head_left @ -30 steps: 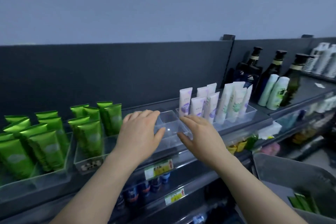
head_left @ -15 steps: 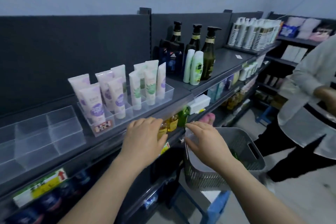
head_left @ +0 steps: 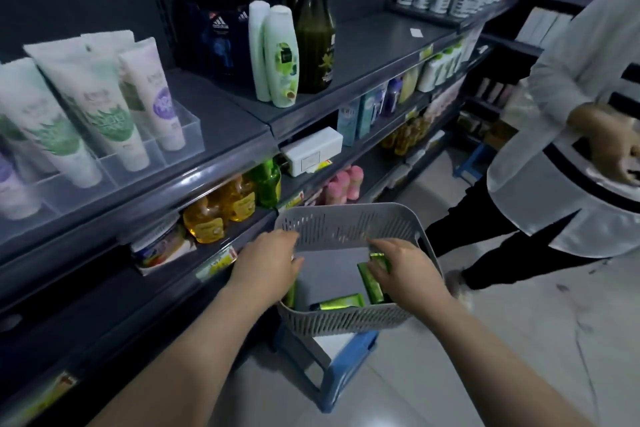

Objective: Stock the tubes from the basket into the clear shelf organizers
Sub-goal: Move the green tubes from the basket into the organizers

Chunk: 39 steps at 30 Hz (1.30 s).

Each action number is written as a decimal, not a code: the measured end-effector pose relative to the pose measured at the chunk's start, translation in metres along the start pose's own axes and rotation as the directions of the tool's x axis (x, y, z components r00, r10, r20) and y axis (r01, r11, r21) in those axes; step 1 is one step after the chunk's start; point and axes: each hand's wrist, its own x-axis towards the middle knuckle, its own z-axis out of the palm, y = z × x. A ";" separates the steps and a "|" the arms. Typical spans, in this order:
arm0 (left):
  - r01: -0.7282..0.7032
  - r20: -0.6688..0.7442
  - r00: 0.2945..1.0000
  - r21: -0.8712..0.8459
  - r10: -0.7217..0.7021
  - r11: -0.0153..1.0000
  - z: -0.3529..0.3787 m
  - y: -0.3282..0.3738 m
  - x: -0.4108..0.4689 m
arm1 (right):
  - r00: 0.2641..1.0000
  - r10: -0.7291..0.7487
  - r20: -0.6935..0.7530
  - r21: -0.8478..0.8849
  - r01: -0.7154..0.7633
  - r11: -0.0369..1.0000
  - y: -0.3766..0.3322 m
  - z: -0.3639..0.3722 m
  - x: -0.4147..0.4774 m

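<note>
While both hands are reaching into the basket (head_left: 346, 229), right hand (head_left: 405, 270) is pinching a green tube (head_left: 372, 284) by the right wall; left hand (head_left: 266, 263) is curling at left rim, grip unclear.

Single wide-angle view from the person's head, facing forward and steeply down at close range onto the grey basket (head_left: 346, 229), where the left hand (head_left: 266, 267) and right hand (head_left: 405, 270) reach in, shelving (head_left: 221, 121) receding along the left of frame, floor tiles (head_left: 519, 340) at lower right.
</note>
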 end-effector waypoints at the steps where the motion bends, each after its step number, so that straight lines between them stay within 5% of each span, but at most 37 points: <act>1: 0.006 0.027 1.000 -0.007 -0.006 1.000 0.010 -0.001 0.010 | 1.000 0.017 0.014 0.010 -0.017 1.000 0.009 0.006 0.003; 15: 0.082 0.358 0.931 -0.038 -0.063 0.996 0.144 -0.038 0.150 | 0.945 0.206 0.255 0.052 -0.226 0.973 0.082 0.098 0.072; 22: 0.192 0.514 0.833 0.082 -0.207 0.978 0.207 -0.055 0.188 | 0.920 0.265 0.288 0.069 -0.295 0.953 0.112 0.137 0.095; 28: 0.329 0.529 0.776 0.126 -0.344 0.936 0.267 -0.075 0.200 | 0.891 0.285 0.354 0.083 -0.333 0.939 0.137 0.167 0.106; 31: 0.258 0.511 0.795 0.204 -0.327 0.945 0.286 -0.068 0.198 | 0.870 0.298 0.393 0.074 -0.353 0.933 0.151 0.178 0.111; 39: 0.429 0.390 0.785 0.219 -0.482 0.876 0.309 -0.068 0.189 | 0.831 0.339 0.441 0.072 -0.410 0.909 0.173 0.198 0.122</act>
